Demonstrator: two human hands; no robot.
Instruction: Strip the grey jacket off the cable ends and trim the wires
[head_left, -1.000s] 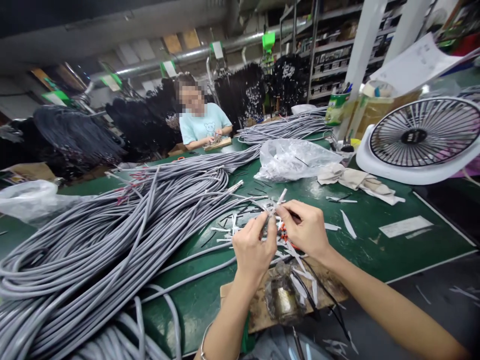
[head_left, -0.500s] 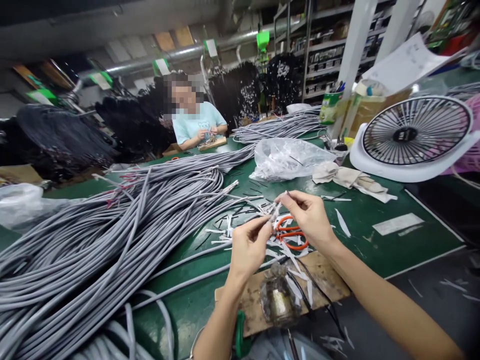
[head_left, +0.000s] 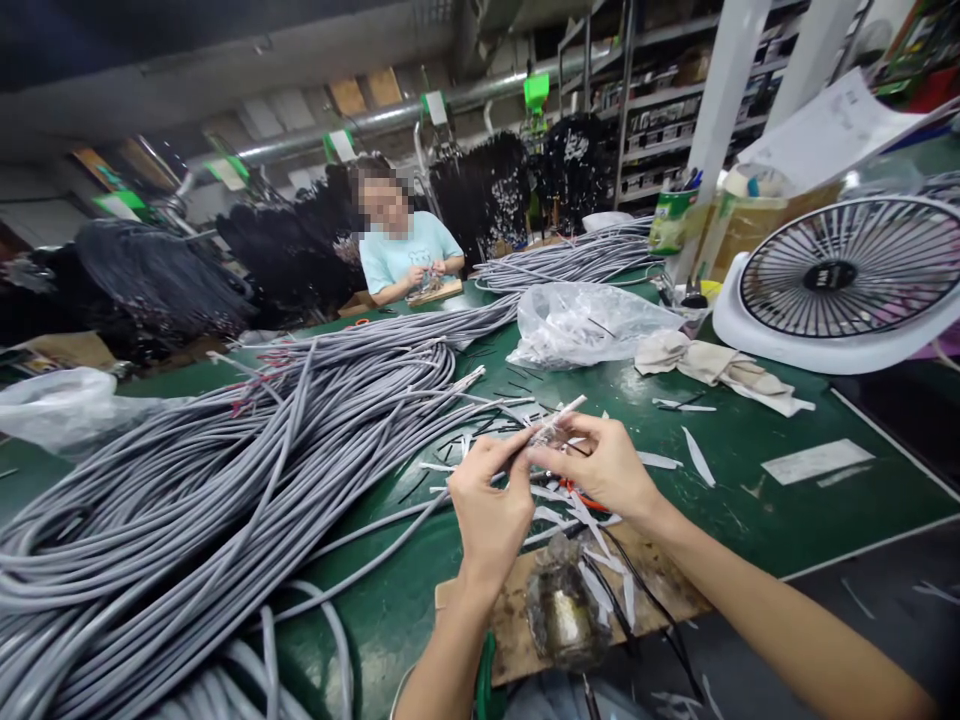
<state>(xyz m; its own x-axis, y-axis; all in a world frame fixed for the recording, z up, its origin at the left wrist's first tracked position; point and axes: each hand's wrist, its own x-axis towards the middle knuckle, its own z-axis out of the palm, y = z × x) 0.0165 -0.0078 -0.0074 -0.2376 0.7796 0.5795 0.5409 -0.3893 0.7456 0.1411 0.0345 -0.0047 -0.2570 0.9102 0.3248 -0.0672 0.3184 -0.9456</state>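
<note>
My left hand [head_left: 491, 525] and my right hand [head_left: 600, 465] are pinched together in the air over the table. Both hold the same small bunch of thin white pieces [head_left: 551, 430], one hand on each side. My fingers hide most of the bunch, so I cannot tell how many pieces there are. One white tip [head_left: 574, 405] pokes up and out to the right.

Right under my hands are orange scissors [head_left: 581, 497], but my right hand and some white scraps [head_left: 551, 515] cover most of them. Close to me is a wooden board [head_left: 510, 625] with a shiny, see-through lump [head_left: 562, 610] and thin black wires [head_left: 645, 570] on it. I cannot tell what the lump is. A green thing [head_left: 486, 680] at the bottom is cut off by the edge of the view.

The green work table [head_left: 750, 510] has more white strips [head_left: 697, 455] on it. To my left is a big heap of grey cables [head_left: 187, 500]. Ahead of my hands are a clear plastic bag [head_left: 589, 325] and a crumpled cloth [head_left: 712, 360]. A white fan [head_left: 840, 270] stands to the right.

Across the table, a co-worker [head_left: 411, 250] in a light blue shirt works with both hands. Black bunches of wire [head_left: 487, 190] hang behind, and far back are metal shelves [head_left: 660, 100].
</note>
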